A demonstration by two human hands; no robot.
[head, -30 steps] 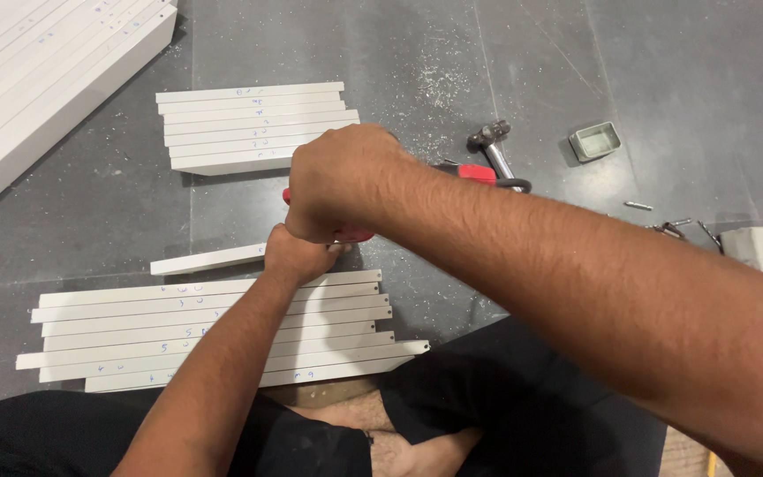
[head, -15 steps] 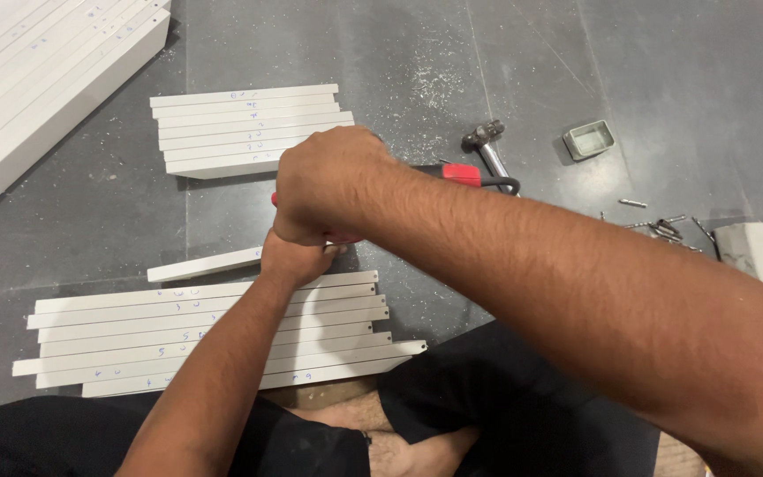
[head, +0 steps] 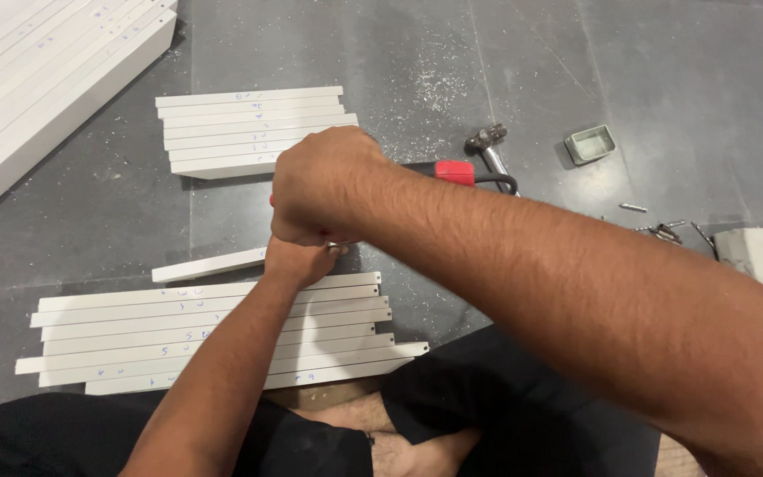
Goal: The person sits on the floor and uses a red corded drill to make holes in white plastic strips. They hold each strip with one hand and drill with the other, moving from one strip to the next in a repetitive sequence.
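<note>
A dark grey tiled floor [head: 646, 79] carries the work: a hammer [head: 487, 146] lies at centre, a small metal tin [head: 591, 144] just to its right, white slats stacked [head: 253, 128] to its left, more white slats [head: 134, 331] spread nearer the seated person, loose screws [head: 664, 230] beyond.

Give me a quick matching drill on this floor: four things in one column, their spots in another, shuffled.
Things:
1. hammer
2. small grey tray
3. single white slat
4. large white panels

Places:
A. top left corner
B. under the left hand
C. right of the hammer
D. beside the red-handled tool

Pairs: 1-D, 2-C, 3-B, 4-A
</note>
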